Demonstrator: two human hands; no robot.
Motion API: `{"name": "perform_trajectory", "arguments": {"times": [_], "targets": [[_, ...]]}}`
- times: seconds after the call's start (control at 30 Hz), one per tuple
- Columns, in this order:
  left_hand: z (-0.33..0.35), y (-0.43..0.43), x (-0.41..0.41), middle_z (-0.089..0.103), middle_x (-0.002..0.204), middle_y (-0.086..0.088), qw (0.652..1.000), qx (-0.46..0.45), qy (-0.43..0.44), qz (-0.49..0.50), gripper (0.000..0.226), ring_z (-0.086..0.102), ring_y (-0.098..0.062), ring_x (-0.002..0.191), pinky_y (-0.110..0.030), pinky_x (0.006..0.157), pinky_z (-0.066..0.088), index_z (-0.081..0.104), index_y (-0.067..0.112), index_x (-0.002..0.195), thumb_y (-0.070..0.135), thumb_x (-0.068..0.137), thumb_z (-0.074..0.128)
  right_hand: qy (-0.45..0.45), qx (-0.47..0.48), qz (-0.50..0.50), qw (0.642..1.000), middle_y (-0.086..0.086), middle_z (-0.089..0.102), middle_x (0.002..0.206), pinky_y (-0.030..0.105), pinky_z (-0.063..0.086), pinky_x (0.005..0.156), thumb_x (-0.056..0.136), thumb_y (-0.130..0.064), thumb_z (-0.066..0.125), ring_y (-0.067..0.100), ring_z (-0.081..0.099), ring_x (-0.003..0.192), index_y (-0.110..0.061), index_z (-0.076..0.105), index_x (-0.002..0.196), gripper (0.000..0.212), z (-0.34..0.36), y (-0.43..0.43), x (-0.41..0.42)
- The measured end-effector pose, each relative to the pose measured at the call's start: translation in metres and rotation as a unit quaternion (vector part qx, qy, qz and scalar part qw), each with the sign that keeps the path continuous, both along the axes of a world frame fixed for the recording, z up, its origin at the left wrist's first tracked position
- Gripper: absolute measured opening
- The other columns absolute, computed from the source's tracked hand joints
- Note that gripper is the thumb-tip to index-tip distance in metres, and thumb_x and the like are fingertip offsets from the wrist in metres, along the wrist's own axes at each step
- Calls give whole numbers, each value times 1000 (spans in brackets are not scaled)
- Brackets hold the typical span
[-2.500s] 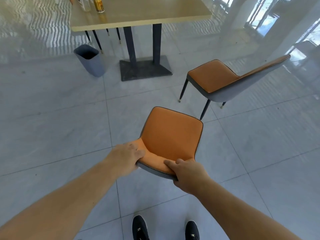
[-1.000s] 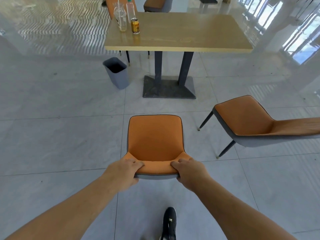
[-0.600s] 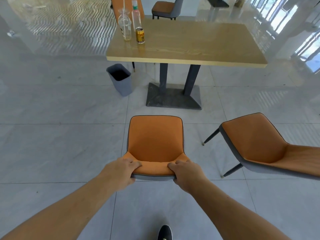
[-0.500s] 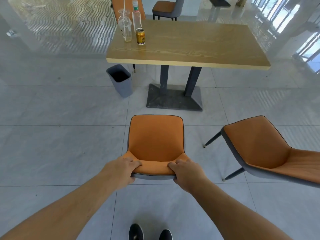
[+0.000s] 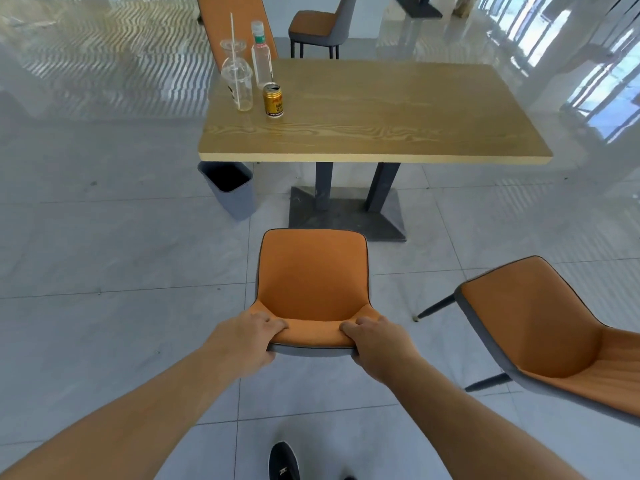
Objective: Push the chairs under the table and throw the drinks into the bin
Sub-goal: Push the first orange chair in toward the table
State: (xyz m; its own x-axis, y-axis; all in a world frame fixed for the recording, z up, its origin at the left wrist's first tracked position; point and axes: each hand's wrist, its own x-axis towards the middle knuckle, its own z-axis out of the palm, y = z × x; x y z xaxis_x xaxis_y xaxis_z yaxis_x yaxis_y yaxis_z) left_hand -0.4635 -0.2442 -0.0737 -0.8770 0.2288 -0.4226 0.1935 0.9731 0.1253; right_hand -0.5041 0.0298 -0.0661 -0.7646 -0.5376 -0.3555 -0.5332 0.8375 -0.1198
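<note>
An orange chair [image 5: 311,275] stands in front of me, its seat facing the wooden table [image 5: 374,133]. My left hand [image 5: 247,341] and my right hand [image 5: 377,344] both grip the top of its backrest. A second orange chair [image 5: 540,330] stands to the right, turned away at an angle. On the table's far left corner stand a clear plastic cup with a straw [image 5: 238,81], a clear bottle [image 5: 261,58] and a gold can [image 5: 273,100]. A grey bin [image 5: 230,190] sits on the floor by the table's left end.
The table rests on a dark twin-post base [image 5: 346,213] just ahead of the held chair. Another orange chair back [image 5: 239,19] rises behind the table, and one more chair [image 5: 322,26] stands farther off. The grey tiled floor is glossy.
The held chair and I have come closer to the table, which now fills more of the view. The second chair has slid toward the right edge. Both hands kept their grip.
</note>
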Motion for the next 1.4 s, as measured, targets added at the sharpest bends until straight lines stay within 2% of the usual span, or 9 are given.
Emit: {"name": "perform_trajectory", "arguments": {"times": [0.23, 0.43, 0.57, 0.73, 0.8, 1.03, 1.13, 1.23, 1.4], "targets": [[-2, -17, -76, 55, 130, 13, 999, 10, 25, 21, 52, 52, -14, 110, -27, 73, 42, 43, 44, 143, 45, 94, 57, 5, -10, -5, 1000, -2, 65, 107, 38, 56, 76, 101, -34, 58, 25, 63, 95, -32, 57, 125, 24, -1, -17, -82], [0, -15, -141, 55, 131, 11, 998, 20, 33, 50, 52, 52, -15, 111, -32, 85, 52, 44, 42, 144, 44, 94, 61, 5, -13, 2, 1000, -2, 64, 105, 44, 58, 82, 102, -36, 59, 24, 63, 93, -32, 56, 125, 24, -3, -19, -155], [1, -12, -185, 54, 129, 11, 997, 22, 40, 62, 51, 52, -15, 112, -32, 85, 52, 45, 41, 142, 44, 94, 62, 5, -10, 3, 1000, -3, 63, 102, 45, 58, 82, 101, -37, 60, 24, 63, 91, -32, 55, 121, 22, -5, -20, -202], [5, -26, -232, 48, 105, 12, 997, -5, 31, 76, 48, 47, -12, 96, -29, 73, 43, 49, 41, 136, 40, 91, 66, 12, -27, 12, 999, -4, 57, 91, 39, 53, 69, 101, -39, 58, 25, 60, 82, -30, 53, 113, 16, -4, -33, -243], [8, -37, -241, 42, 100, 13, 996, -7, 15, 86, 51, 42, -11, 93, -29, 74, 40, 48, 43, 136, 39, 90, 67, 11, -30, 19, 999, -3, 57, 91, 40, 53, 70, 101, -39, 58, 26, 61, 82, -31, 53, 114, 17, -2, -42, -247], [-2, -48, -218, 56, 132, 9, 995, 8, 5, 99, 58, 49, -15, 112, -30, 84, 47, 47, 40, 141, 40, 88, 70, 1, -27, 20, 999, -3, 63, 98, 45, 56, 83, 101, -41, 61, 25, 62, 88, -31, 55, 121, 24, -8, -53, -224], [4, -45, -211, 56, 128, 10, 994, 11, 1, 104, 58, 48, -14, 111, -30, 81, 46, 47, 38, 140, 51, 88, 69, 2, -26, -4, 1000, -3, 63, 102, 42, 56, 84, 100, -47, 60, 25, 63, 93, -31, 53, 123, 29, -3, -46, -218], [30, -37, -209, 51, 116, 13, 995, 0, 4, 98, 65, 45, -12, 107, -33, 77, 42, 44, 40, 140, 65, 83, 65, 2, -17, -43, 999, -1, 61, 114, 40, 55, 84, 94, -63, 59, 24, 59, 99, -30, 47, 132, 52, 14, -27, -208], [103, 7, -207, 46, 151, 4, 992, 33, 115, 36, 78, 40, -21, 137, -42, 106, 42, 37, 33, 151, 69, 86, 62, 86, -27, -126, 988, 4, 50, 150, 47, 46, 108, 93, -71, 55, 30, 48, 134, -25, 35, 152, 77, 77, 33, -169]]}}
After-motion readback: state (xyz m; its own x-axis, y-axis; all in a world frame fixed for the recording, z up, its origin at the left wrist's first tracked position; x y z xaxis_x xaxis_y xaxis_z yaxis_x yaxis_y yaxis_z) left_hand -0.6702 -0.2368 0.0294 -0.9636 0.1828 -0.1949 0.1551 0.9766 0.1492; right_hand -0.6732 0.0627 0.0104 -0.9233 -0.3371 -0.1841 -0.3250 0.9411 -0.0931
